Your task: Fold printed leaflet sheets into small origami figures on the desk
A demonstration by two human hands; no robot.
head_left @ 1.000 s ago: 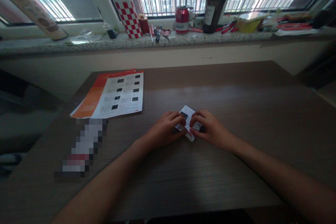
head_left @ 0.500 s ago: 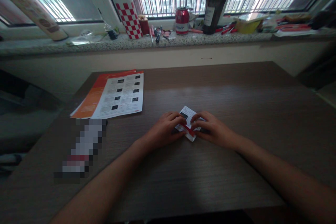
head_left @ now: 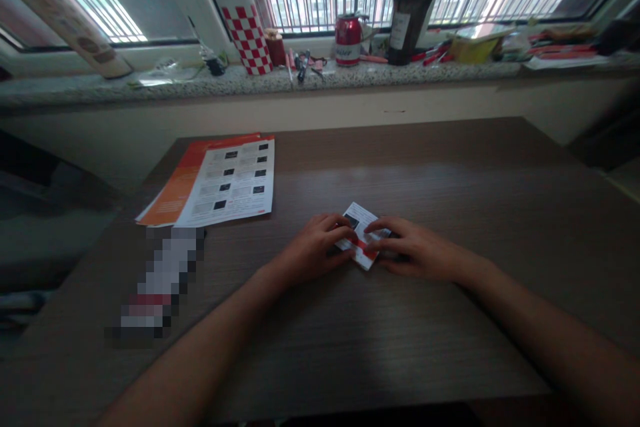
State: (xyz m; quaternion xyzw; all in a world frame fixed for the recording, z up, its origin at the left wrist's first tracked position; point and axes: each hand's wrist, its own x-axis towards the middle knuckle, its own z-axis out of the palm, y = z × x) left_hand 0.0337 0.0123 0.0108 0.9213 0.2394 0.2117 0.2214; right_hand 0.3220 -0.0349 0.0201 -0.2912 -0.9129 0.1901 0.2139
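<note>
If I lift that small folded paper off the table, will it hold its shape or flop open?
The folded paper is small and layered, so it probably stays fairly stiff and very light. Both the left hand and right hand press it flat against the table, which suggests the creases may spring open once released. On the smooth wood it likely slides easily.

The folded paper (head_left: 361, 235) lies on the table (head_left: 450, 173), between the left hand (head_left: 316, 251) and right hand (head_left: 416, 252). Leaflets (head_left: 220, 181) lie left of and behind the paper. Behind the paper, on the windowsill (head_left: 150, 88), stands a can (head_left: 348, 40).
</note>
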